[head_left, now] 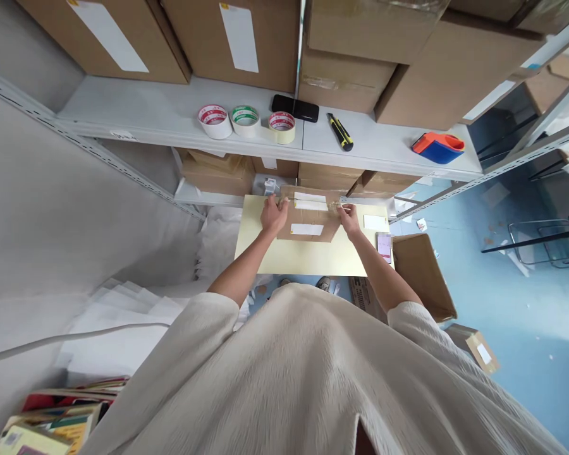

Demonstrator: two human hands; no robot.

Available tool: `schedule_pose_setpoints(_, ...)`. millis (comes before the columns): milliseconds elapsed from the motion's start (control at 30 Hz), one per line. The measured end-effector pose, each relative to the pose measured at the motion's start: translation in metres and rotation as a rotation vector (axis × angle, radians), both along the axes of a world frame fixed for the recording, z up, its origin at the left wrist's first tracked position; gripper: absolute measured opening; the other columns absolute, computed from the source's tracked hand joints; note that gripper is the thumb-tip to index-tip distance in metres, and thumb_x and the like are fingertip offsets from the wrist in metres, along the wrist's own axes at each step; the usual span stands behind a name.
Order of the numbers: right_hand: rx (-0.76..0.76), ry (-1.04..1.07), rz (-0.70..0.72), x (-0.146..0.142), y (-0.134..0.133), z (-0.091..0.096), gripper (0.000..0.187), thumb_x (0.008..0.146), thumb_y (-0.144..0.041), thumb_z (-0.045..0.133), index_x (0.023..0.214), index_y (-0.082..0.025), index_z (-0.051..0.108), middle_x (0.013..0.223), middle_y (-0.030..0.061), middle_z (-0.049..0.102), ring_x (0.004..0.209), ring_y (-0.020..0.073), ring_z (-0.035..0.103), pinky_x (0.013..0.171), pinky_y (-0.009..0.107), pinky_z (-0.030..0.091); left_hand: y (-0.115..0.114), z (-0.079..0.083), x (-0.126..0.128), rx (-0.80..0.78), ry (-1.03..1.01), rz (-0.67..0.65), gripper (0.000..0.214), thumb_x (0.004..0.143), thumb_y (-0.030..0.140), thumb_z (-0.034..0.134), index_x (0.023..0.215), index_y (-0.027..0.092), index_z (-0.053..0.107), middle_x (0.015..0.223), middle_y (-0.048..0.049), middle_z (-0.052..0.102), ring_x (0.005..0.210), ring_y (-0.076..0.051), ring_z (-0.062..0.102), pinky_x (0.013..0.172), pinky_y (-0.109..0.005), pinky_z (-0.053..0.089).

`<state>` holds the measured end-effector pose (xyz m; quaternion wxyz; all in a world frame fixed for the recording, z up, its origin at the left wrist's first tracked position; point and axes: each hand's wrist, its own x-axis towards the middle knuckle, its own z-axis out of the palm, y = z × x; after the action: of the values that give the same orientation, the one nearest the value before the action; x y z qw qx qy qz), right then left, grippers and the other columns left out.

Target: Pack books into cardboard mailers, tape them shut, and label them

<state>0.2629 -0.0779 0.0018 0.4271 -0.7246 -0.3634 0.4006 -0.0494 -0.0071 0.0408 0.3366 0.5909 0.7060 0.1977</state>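
A brown cardboard box (284,228) with two white labels (306,229) lies on the pale yellow tabletop (303,259) in front of me. My left hand (274,216) is at its upper left edge, thumb and fingers pinched together around a small pale end. At the upper right edge my right hand (349,220) pinches a thin whitish piece beside some shiny clear tape (334,206). A thin line runs across the box between both hands, over the upper label; whether it is a cord or a seam I cannot tell.
On the shelf (171,107) above are tape rolls (215,121), a black phone-like object (295,108), a yellow-black utility knife (340,131) and an orange-blue tape dispenser (438,148). A lit phone (384,247) lies at the table's right. An open carton (422,272) stands right of it.
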Motion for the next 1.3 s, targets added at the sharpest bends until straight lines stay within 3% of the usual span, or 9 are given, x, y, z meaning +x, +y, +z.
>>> schedule_pose_setpoints(133,-0.088,-0.103,-0.046,-0.006,-0.013,-0.007,0.073,0.088,-0.071,0.082,0.142,-0.026,0.064,0.135,0.0156,0.075,0.119,0.0319,0.076,0.104,0.051,0.067,-0.018,-0.011,-0.001,-0.129,0.062,-0.096,0.061,0.116,0.045,0.062,0.174,0.026,0.055,0.163,-0.0198,0.073,0.151,-0.040,0.072,0.124,-0.050,0.059)
schedule_pose_setpoints(300,-0.085,-0.250,-0.009,-0.006,-0.024,-0.012,0.073,0.092,-0.060,0.080,0.152,-0.020,0.069,0.151,0.0216,0.071,0.126,0.0353,0.075,0.122,0.056,0.061,-0.031,-0.020,-0.001,-0.100,0.074,-0.140,0.063,0.114,0.037,0.063,0.175,0.025,0.053,0.165,-0.0206,0.071,0.148,-0.038,0.074,0.125,-0.048,0.059)
schedule_pose_setpoints(400,-0.135,-0.298,0.047,-0.008,-0.024,-0.008,0.072,0.096,-0.056,0.074,0.158,-0.020,0.067,0.159,0.0227,0.068,0.133,0.0368,0.073,0.127,0.055,0.058,-0.034,-0.019,-0.001,-0.024,0.076,-0.162,0.065,0.111,0.034,0.066,0.174,0.023,0.055,0.166,-0.0250,0.068,0.152,-0.045,0.070,0.129,-0.057,0.056)
schedule_pose_setpoints(500,-0.199,-0.365,0.107,-0.017,-0.022,-0.002,0.082,0.101,-0.050,0.066,0.175,-0.018,0.053,0.171,0.0272,0.058,0.142,0.0403,0.071,0.130,0.059,0.057,-0.036,-0.017,0.004,0.123,0.104,-0.233,0.066,0.107,0.027,0.065,0.172,0.015,0.059,0.177,-0.0312,0.057,0.170,-0.051,0.051,0.140,-0.068,0.041)
schedule_pose_setpoints(667,-0.160,-0.615,0.256,-0.035,-0.020,0.010,0.093,0.104,-0.038,0.059,0.191,-0.025,0.030,0.196,0.0243,0.029,0.175,0.0488,0.040,0.138,0.075,0.042,-0.036,-0.016,0.018,0.240,0.026,-0.497,0.068,0.107,0.025,0.060,0.174,0.014,0.060,0.193,-0.0262,0.041,0.186,-0.045,0.029,0.151,-0.068,0.018)
schedule_pose_setpoints(767,-0.121,-0.679,0.350,-0.043,-0.025,0.016,0.083,0.112,-0.045,0.051,0.192,-0.030,0.034,0.203,0.0154,0.018,0.186,0.0440,0.020,0.143,0.075,0.031,-0.036,-0.021,0.020,0.247,0.003,-0.629,0.071,0.109,0.034,0.062,0.178,0.019,0.059,0.198,-0.0194,0.037,0.189,-0.040,0.022,0.153,-0.068,0.010)
schedule_pose_setpoints(867,-0.101,-0.679,0.491,-0.048,-0.032,0.017,0.079,0.117,-0.058,0.048,0.191,-0.032,0.039,0.205,0.0097,0.018,0.190,0.0372,0.006,0.148,0.072,0.021,-0.040,-0.030,0.017,0.236,0.024,-0.676,0.075,0.110,0.042,0.066,0.182,0.022,0.056,0.199,-0.0177,0.036,0.190,-0.038,0.020,0.153,-0.068,0.007)
schedule_pose_setpoints(1033,-0.096,-0.626,0.562,-0.052,-0.037,0.016,0.089,0.114,-0.070,0.060,0.190,-0.027,0.043,0.204,0.0127,0.021,0.191,0.0380,0.001,0.150,0.070,0.015,-0.043,-0.038,0.017,0.217,0.040,-0.666,0.078,0.110,0.046,0.068,0.182,0.019,0.055,0.200,-0.0216,0.031,0.190,-0.039,0.017,0.153,-0.069,0.007)
schedule_pose_setpoints(1300,-0.110,-0.605,0.594,-0.050,-0.030,0.021,0.095,0.113,-0.079,0.059,0.190,-0.026,0.043,0.204,0.0131,0.020,0.191,0.0378,0.003,0.152,0.067,0.006,-0.047,-0.027,0.020,0.178,0.051,-0.628,0.078,0.109,0.043,0.068,0.182,0.019,0.056,0.199,-0.0216,0.034,0.190,-0.040,0.019,0.153,-0.068,0.005)
